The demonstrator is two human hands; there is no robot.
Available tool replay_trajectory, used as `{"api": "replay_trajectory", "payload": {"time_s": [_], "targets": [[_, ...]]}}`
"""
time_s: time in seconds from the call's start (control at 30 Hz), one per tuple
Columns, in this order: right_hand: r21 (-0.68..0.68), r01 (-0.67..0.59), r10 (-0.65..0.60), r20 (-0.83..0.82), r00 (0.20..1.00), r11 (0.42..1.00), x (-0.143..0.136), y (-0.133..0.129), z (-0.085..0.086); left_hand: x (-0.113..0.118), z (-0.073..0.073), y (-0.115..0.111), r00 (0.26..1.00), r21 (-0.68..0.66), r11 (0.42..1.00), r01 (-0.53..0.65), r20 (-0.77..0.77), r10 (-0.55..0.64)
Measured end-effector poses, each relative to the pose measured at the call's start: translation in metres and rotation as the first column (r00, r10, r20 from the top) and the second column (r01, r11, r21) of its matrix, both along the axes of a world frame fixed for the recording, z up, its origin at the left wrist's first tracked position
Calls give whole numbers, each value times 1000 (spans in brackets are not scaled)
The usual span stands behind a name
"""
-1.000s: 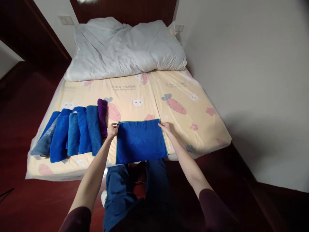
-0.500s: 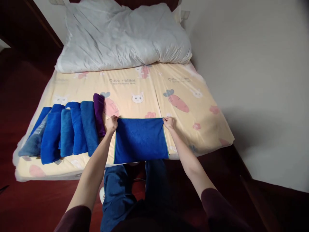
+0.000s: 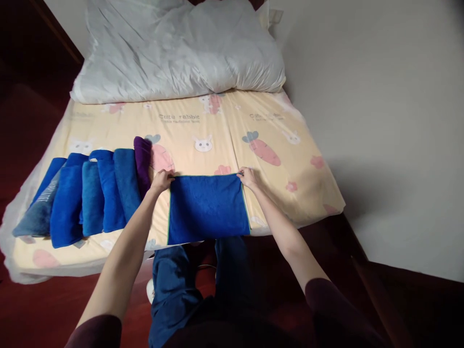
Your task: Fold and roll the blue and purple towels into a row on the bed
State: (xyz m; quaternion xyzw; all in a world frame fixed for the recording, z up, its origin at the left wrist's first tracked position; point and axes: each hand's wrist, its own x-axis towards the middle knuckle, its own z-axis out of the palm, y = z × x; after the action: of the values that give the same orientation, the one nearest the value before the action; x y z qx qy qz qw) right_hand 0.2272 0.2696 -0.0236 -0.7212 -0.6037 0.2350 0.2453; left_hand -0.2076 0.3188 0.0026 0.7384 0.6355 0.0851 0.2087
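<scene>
A blue towel [image 3: 208, 208] with a thin green edge lies spread at the front edge of the bed, its near side reaching the mattress edge. My left hand [image 3: 163, 181] pinches its far left corner. At the far right corner, my right hand [image 3: 248, 178] has the edge between thumb and fingers. Left of my left hand lies a row of rolled or folded towels: a purple one [image 3: 142, 162], a darker blue one [image 3: 126, 181], several bright blue ones [image 3: 68, 205] and a grey-blue one [image 3: 40, 210] with pale lettering.
The bed [image 3: 203, 162] has a yellow sheet printed with rabbits and carrots. A large white pillow or quilt [image 3: 181, 53] lies across its far end. A pale wall [image 3: 380, 121] stands at the right, and dark red floor [image 3: 47, 309] shows below.
The view has shifted slightly, so the bed and towels appear a little further left. Both hands remain at the far corners of the blue towel, the fingers of my right hand a little more extended.
</scene>
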Motion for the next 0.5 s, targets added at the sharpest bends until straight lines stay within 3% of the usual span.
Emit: {"api": "replay_trajectory", "payload": {"time_s": [0.13,0.27,0.4,0.5], "targets": [[-30,-59,58,-30,998,998,-1,-1,2,-7,1,-1,1000,1,1000,11,3,-11],[-4,-38,38,-45,998,999,2,8,4,-13,5,2,998,9,998,-64,-12,64],[83,-48,48,-3,999,995,0,40,6,-16,11,15,986,105,980,-169,10,169],[115,-36,28,70,997,993,-16,67,8,-15,17,25,971,154,958,-240,26,239]]}}
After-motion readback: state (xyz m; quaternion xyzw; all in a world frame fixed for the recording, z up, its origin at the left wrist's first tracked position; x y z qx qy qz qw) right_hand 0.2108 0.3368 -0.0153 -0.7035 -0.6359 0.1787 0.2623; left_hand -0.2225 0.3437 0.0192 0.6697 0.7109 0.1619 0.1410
